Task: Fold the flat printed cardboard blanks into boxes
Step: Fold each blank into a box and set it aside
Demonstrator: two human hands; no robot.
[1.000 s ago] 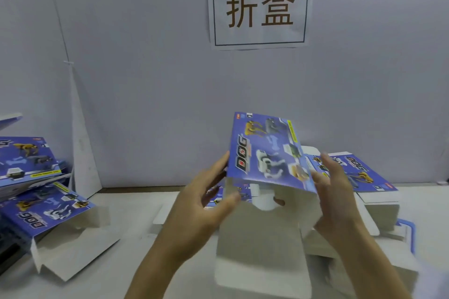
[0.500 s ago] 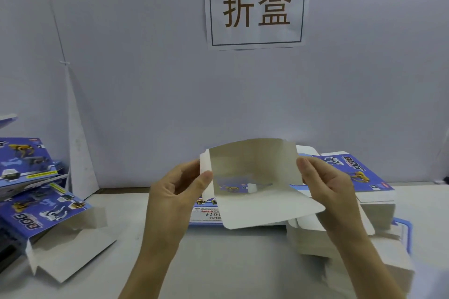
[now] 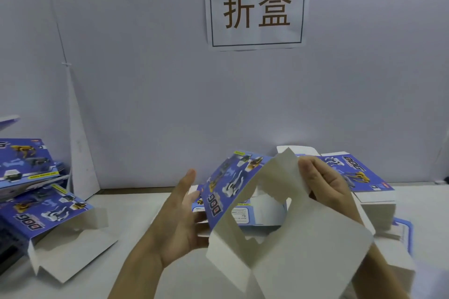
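The half-opened cardboard blank (image 3: 303,250) is hanging above the worktop (image 3: 136,206) between both hands. The right hand (image 3: 328,184) is pinching its white top flap in its grip; the left hand (image 3: 177,223) is lying spread, fingertips touching the blue panel's edge

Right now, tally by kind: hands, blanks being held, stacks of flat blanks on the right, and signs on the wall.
2 hands: left hand, right hand
1 held blank
1 stack of flat blanks
1 wall sign
Total: 5
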